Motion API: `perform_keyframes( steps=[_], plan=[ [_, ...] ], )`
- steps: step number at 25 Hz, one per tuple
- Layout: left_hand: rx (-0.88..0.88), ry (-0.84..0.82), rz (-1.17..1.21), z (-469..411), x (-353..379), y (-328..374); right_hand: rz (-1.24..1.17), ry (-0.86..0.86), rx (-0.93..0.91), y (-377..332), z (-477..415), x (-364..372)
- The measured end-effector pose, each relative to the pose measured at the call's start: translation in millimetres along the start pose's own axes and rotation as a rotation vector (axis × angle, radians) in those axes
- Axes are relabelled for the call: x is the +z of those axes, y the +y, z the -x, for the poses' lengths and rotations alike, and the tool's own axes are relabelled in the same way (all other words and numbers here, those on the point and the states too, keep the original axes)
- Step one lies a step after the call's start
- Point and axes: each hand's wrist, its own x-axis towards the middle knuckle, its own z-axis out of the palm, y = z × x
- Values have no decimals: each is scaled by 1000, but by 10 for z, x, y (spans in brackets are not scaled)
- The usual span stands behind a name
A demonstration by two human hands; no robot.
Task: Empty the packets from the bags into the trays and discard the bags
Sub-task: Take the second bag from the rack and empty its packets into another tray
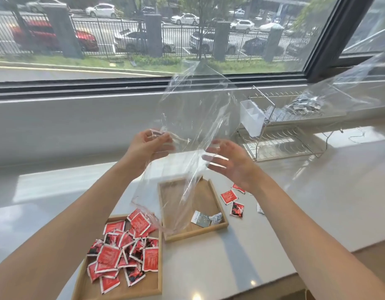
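Note:
My left hand [149, 145] pinches a corner of a large clear plastic bag [193, 118] that hangs in the air above the counter. My right hand [228, 161] is spread with straight fingers just to the right of the bag, at its edge. Below, a wooden tray [87, 286] at the lower left holds several red packets [126, 245]. A second wooden tray [216, 198] in the middle holds two grey-and-white packets [201, 218]. Three red packets [229, 195] lie loose on the counter right of that tray, and a white packet [260, 208] lies farther right.
A metal dish rack [280, 135] with a white plastic caddy [252, 118] stands at the back right. Another clear bag with dark packets [304, 106] lies on the rack's top. A window runs along the back wall. The counter's front edge [273, 278] drops off at the lower right.

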Motion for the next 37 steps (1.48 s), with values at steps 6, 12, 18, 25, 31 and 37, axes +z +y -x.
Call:
perform_keyframes(
  steps=[6,12,18,25,31,37],
  plan=[
    [34,19,7,-33,181,129,116,228,-109,-218,-43,77],
    [61,140,34,7,-50,176,135,383,-130,-343,-8,-89],
    [38,165,-121,91,-161,79,11,404,-81,-228,-86,-57],
    [-5,185,-460,-232,-326,129,57,393,27,106,-233,-74],
    [-213,95,-788,-771,-388,129,-115,519,92,524,-579,-114],
    [-164,125,-1127,-1395,-440,-119,-66,598,187,1029,-1059,-179]
  ],
)
